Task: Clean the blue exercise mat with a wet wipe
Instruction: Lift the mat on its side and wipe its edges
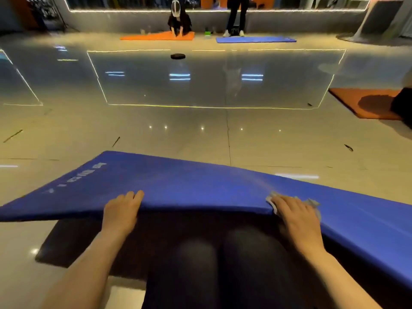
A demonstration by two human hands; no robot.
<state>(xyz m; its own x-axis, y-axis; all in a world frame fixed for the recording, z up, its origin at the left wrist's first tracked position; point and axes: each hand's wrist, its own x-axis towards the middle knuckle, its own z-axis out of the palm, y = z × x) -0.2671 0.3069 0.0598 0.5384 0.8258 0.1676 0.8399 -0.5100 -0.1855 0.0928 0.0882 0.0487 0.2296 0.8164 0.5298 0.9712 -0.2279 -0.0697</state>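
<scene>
1. On the left of the glossy tiled floor (pixel 66 134), a few dark scuff marks lie near the blue exercise mat (pixel 200 184), whose left end carries pale, unreadable lettering.
2. Just right of that, the person's left hand (pixel 122 210) grips the near edge of the mat; its fingers lie over the top surface, and the thumb is hidden, so how far it wraps underneath cannot be told.
3. At the centre, the mat's near edge is raised above the person's dark-clad knees (pixel 214 253), which rest on a dark mat (pixel 73 246) beneath.
4. Further right, the right hand (pixel 296 215) presses flat, fingers together, on a pale wet wipe (pixel 313 202) at the mat's near edge; the wipe shows around the fingertips.
5. Far across the floor, a kneeling person (pixel 179 21) leans on an orange mat (pixel 158 36), a black disc (pixel 178 56) lies nearer, and a standing person (pixel 236 16) is behind a second blue mat (pixel 256 39).
6. At the right edge lies another orange mat (pixel 365 103).
</scene>
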